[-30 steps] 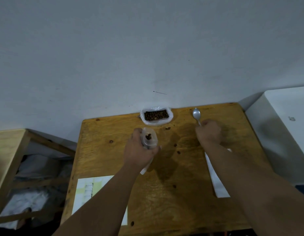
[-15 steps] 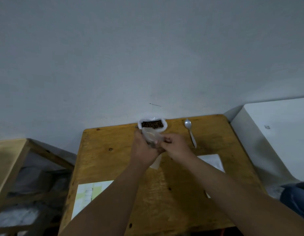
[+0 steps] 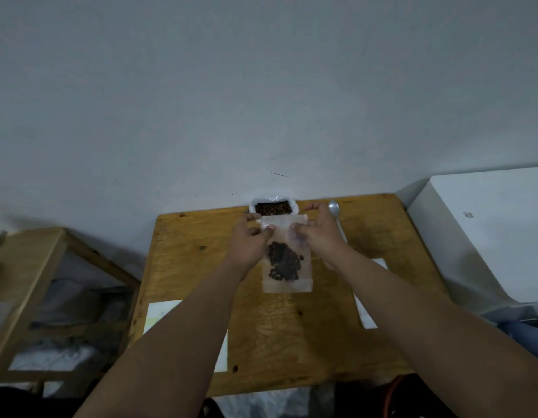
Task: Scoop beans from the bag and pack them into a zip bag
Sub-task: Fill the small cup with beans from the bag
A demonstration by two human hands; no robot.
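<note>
Scooping looks done: both hands, left (image 3: pixel 250 245) and right (image 3: pixel 317 236), pinch the top of the zip bag (image 3: pixel 287 267), beans (image 3: pixel 284 263) inside, just before the bag (image 3: pixel 273 207); sealing remains.

Two bare forearms of one person, seen from the head camera. Left hand (image 3: pixel 251 245) and right hand (image 3: pixel 319 233): no gloves, rings, watch or wristbands visible. Both forearms are uncovered from wrist to the lower frame edge; no sleeve cuff shows on either arm. Fingers are short-nailed as far as the blur allows; finer detail of the nails and knuckles cannot be made out in the dim light.
</note>
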